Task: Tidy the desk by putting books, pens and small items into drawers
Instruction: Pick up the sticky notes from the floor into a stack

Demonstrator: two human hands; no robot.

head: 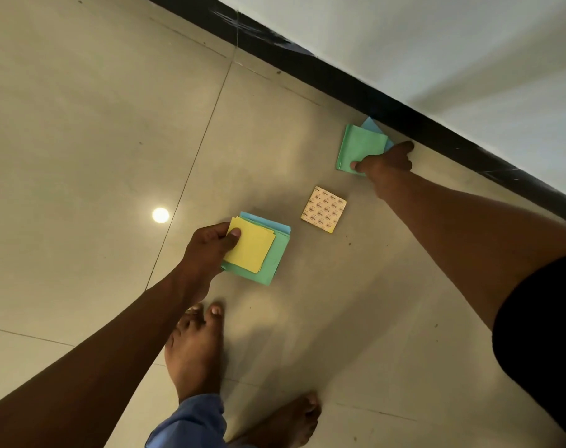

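Observation:
I look down at a tiled floor. My left hand [210,245] grips a stack of sticky notes [259,250], yellow on top of green and blue, held just above the floor. My right hand [386,164] reaches far right and pinches a second bunch of notes [359,147], green with blue behind, lying on the floor close to the black skirting. Between the two lies a square pad with a printed backing [323,210], flat on the tile and untouched.
A black skirting board [437,124] and white wall run diagonally across the upper right. My bare feet [194,350] stand below the left hand. A ceiling lamp's reflection [160,215] shines on the tiles.

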